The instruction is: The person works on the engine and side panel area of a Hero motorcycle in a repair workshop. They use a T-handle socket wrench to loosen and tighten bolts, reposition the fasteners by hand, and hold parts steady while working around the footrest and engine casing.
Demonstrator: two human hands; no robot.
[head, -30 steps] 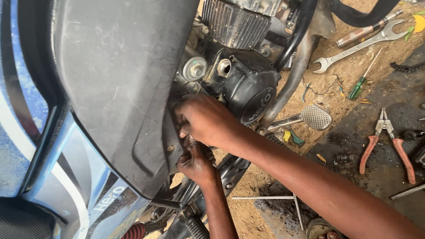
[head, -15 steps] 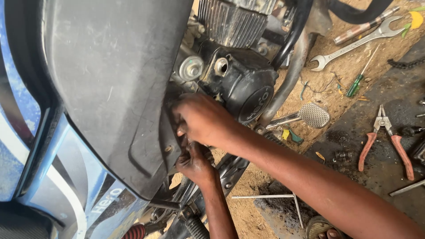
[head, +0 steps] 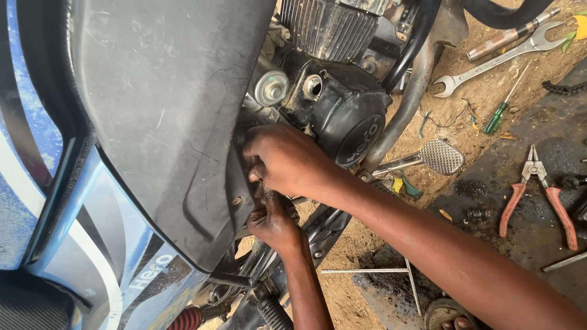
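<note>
Both hands [head: 278, 183] work behind the black side panel [head: 165, 104].

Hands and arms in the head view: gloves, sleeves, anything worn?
Both hands are bare: no gloves on the right hand or the left hand. Both forearms are uncovered as far as the frame shows, with no sleeve, watch or band. No rings can be made out.

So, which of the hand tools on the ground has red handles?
The pliers, lying on the dark patch at the right. The screwdriver has a green handle, and the open-ended spanner is bare metal.
</note>
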